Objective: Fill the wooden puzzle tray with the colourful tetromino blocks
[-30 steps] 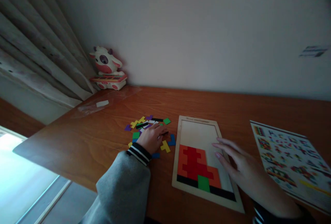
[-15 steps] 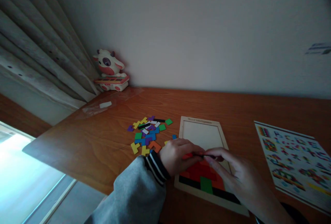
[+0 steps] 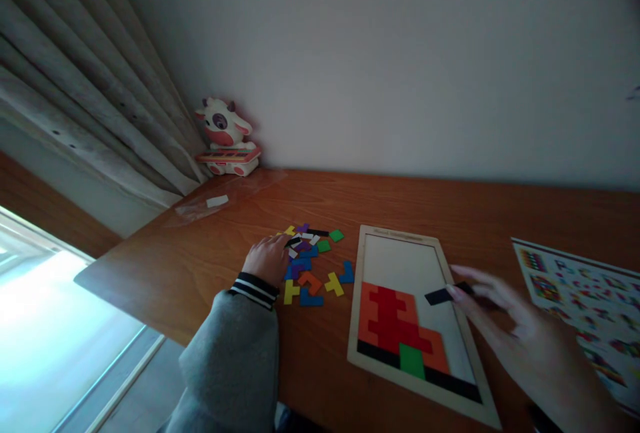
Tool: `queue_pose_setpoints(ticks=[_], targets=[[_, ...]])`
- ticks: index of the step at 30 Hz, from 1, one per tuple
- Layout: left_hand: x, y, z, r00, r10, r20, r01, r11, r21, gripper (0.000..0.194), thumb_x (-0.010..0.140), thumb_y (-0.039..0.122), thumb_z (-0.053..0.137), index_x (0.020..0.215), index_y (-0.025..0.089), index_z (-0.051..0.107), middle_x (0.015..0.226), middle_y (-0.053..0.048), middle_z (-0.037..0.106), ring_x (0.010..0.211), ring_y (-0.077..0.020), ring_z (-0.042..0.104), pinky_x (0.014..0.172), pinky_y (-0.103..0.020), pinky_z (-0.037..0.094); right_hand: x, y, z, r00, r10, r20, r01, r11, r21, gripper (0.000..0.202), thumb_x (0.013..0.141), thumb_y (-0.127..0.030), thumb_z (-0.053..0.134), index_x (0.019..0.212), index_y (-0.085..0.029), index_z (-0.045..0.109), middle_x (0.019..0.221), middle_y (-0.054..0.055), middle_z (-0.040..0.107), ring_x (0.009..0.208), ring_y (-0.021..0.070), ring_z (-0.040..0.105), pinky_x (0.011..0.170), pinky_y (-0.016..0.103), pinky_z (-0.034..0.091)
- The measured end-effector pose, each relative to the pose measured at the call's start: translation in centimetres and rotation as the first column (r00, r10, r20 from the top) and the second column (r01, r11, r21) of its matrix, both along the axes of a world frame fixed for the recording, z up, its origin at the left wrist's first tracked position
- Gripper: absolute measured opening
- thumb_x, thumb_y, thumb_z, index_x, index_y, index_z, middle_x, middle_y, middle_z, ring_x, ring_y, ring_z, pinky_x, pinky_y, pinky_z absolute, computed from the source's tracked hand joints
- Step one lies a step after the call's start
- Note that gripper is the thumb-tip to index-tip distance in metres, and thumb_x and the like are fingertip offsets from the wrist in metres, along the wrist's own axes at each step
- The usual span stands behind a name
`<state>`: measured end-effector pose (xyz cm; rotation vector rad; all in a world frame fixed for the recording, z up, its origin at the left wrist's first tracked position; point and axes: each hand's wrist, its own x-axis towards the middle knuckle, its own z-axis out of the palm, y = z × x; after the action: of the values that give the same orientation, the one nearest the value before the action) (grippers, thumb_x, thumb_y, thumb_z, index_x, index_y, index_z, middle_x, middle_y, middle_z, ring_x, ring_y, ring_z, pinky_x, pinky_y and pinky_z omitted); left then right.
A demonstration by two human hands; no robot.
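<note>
My right hand (image 3: 520,333) pinches a black strip (image 3: 439,296) between thumb and finger, over the right side of the wooden tray (image 3: 353,326). Red pieces (image 3: 387,310), orange pieces, a green square (image 3: 411,360) and black strips fill the tray's lower part; its upper part shows a bare pale base. To the left, my left hand (image 3: 267,260) reaches over the pile of coloured pieces (image 3: 309,265), its fingertips at a black strip (image 3: 293,241) there. Whether it grips that strip is too small to tell.
A printed pattern sheet (image 3: 590,313) lies to the right of the tray. At the table's back left are a cow toy (image 3: 227,136) and a clear plastic bag with a white label (image 3: 217,201). The table's left edge borders a bright window area.
Both hands have parted from above the tray. The left moved left to the loose pieces; the right moved right with the black strip. The view has shifted slightly.
</note>
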<state>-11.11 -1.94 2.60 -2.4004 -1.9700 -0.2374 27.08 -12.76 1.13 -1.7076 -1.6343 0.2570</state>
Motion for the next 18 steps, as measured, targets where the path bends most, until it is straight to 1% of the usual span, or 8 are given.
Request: queue_pose_setpoints(ticks=[3, 6, 9, 13, 18], targets=[[-0.6, -0.1, 0.0, 0.998, 0.043, -0.039, -0.044, 0.998, -0.038, 0.036, 0.093, 0.019, 0.049, 0.126, 0.021, 0.064, 0.116, -0.01, 0.073, 0.107, -0.0291, 0.068, 0.093, -0.043, 0.054, -0.1, 0.2, 0.3, 1.0, -0.026, -0.015, 0.027, 0.999, 0.023, 0.055, 0.082, -0.072, 0.054, 0.11, -0.026, 0.066, 0.098, 0.01, 0.078, 0.087, 0.0297, 0.076, 0.059, 0.034, 0.06], [-0.6, 0.1, 0.0, 0.998, 0.058, -0.018, -0.059, 0.998, -0.038, 0.034, 0.092, 0.018, 0.049, 0.12, 0.024, 0.067, 0.114, -0.008, 0.074, 0.105, -0.0278, 0.069, 0.091, -0.039, 0.054, -0.4, 0.2, 1.0, 1.0, -0.027, -0.002, 0.027, 0.998, 0.051, 0.053, 0.082, -0.074, 0.053, 0.102, -0.027, 0.068, 0.096, 0.009, 0.078, 0.084, 0.0295, 0.076, 0.064, 0.036, 0.06], [-0.6, 0.3, 0.1, 0.998, 0.065, 0.01, -0.064, 0.997, -0.045, 0.033, 0.089, 0.016, 0.052, 0.117, 0.024, 0.068, 0.116, -0.006, 0.073, 0.106, -0.0263, 0.069, 0.091, -0.036, 0.054, -0.7, 0.1, 1.6, 0.999, -0.021, 0.028, 0.02, 0.999, 0.038, 0.052, 0.084, -0.072, 0.052, 0.105, -0.028, 0.07, 0.097, 0.006, 0.078, 0.085, 0.0284, 0.075, 0.07, 0.038, 0.06], [-0.6, 0.5, 0.1, 0.996, 0.057, 0.07, -0.055, 0.998, -0.027, 0.034, 0.085, 0.017, 0.053, 0.116, 0.025, 0.067, 0.112, -0.005, 0.074, 0.106, -0.0248, 0.069, 0.09, -0.034, 0.053, -0.8, 0.1, 1.5, 1.0, 0.011, 0.014, -0.012, 0.999, 0.03, 0.047, 0.088, -0.066, 0.052, 0.109, -0.027, 0.069, 0.099, 0.006, 0.078, 0.088, 0.0261, 0.075, 0.075, 0.036, 0.06], [-0.5, 0.6, -0.1, 0.989, 0.048, 0.139, -0.053, 0.998, 0.026, 0.036, 0.082, 0.015, 0.052, 0.113, 0.023, 0.067, 0.113, -0.006, 0.072, 0.101, -0.0236, 0.069, 0.088, -0.033, 0.054, -0.7, 0.1, 1.4, 0.999, 0.04, 0.035, -0.041, 0.998, 0.04, 0.043, 0.09, -0.061, 0.053, 0.108, -0.026, 0.071, 0.1, 0.007, 0.078, 0.09, 0.0264, 0.075, 0.073, 0.035, 0.06]])
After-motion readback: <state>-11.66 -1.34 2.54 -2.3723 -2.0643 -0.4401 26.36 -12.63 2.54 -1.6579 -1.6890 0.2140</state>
